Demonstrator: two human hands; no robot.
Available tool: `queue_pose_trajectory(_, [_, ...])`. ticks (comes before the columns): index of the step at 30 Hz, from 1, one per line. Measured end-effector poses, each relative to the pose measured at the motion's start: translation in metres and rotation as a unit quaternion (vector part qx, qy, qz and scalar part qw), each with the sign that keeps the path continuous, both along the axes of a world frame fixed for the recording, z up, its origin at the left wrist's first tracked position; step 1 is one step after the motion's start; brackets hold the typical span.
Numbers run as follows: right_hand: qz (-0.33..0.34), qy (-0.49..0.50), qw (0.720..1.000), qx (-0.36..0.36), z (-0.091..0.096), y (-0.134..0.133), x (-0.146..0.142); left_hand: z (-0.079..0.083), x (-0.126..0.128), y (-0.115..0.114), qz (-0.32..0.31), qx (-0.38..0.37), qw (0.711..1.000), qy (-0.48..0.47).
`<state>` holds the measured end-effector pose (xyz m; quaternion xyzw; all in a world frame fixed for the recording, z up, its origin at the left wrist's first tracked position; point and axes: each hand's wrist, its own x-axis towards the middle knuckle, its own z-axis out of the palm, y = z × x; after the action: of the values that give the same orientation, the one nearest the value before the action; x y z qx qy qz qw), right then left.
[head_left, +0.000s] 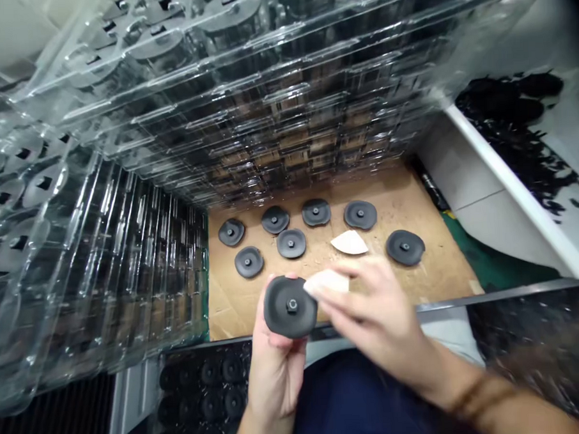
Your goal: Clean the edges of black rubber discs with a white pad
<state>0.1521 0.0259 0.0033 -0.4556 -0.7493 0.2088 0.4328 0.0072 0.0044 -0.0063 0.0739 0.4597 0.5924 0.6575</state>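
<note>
My left hand (277, 365) grips a dark grey round disc (278, 307) by its rim, with the small central stub facing up. In my right hand (375, 309) is a white wedge-shaped pad (328, 281), pinched between thumb and fingers. The pad's tip meets the upper right rim of the disc, or hovers just over it; I cannot tell which. A second white wedge pad (349, 242) lies on the cardboard beyond my right hand. Several similar discs rest around it, among them one disc (291, 244) near the middle and another disc (405, 248) at the right.
Brown cardboard (226, 303) covers the work surface. Tall stacks of clear plastic trays (283, 70) wall off the back, and more trays (147, 249) stand at the left. A white panel edge (518, 188) runs along the right, with black parts (510, 111) beyond it.
</note>
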Motion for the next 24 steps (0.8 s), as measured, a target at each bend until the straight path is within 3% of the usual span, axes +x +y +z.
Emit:
queue_pose_trajectory(3, [0.044, 0.008, 0.999, -0.007, 0.001, -0.001, 0.0, 0.003, -0.001, 0.001, -0.008, -0.008, 1.0, 0.0])
queue_pose_trajectory(8, [0.01, 0.003, 1.0, -0.005, -0.001, -0.001, 0.0, 0.001, -0.004, 0.0, -0.021, 0.012, 1.0, 0.0])
queue_pose_trajectory(11, [0.062, 0.001, 0.998, -0.002, 0.0, -0.001, -0.001, -0.003, -0.007, -0.002, -0.03, 0.0, 0.999, -0.016])
queue_pose_trajectory(15, [0.019, -0.011, 1.0, 0.015, 0.004, -0.001, -0.002, -0.001, -0.009, -0.003, -0.022, -0.005, 1.0, -0.006])
queue_pose_trajectory(18, [0.033, -0.009, 0.999, 0.01, 0.005, -0.002, -0.002, 0.002, -0.009, -0.003, -0.024, -0.018, 0.999, -0.015])
queue_pose_trajectory(24, [0.082, 0.002, 0.996, 0.023, 0.001, 0.024, 0.007, -0.001, -0.017, -0.004, -0.087, -0.035, 0.994, -0.051])
